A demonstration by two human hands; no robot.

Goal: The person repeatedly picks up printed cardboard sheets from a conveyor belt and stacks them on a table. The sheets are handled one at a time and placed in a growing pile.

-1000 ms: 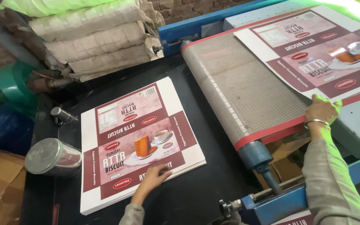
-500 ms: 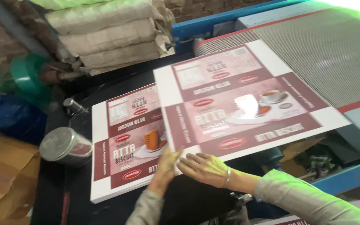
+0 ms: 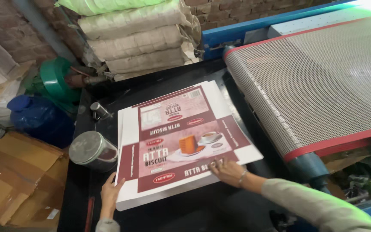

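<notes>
The printed carton sheet (image 3: 181,141), pressed flat by both open hands (image 3: 110,193) (image 3: 226,169), seemingly atop a stack, could slide askew if nudged unevenly.

Left hand (image 3: 109,194): bare, no ring or band visible; a narrow edge of light grey-beige cuff shows at the wrist, right at the bottom edge of the frame.

Right hand (image 3: 227,169): bare fingers, thin metal bangle at the wrist, silver in tone. What may be a ring on one finger is too blurred to confirm.

Right forearm: long sleeve in pale grey-beige fabric, plain, loosely creased, no print or buttons visible. Sleeve ends just short of the bangle.
</notes>
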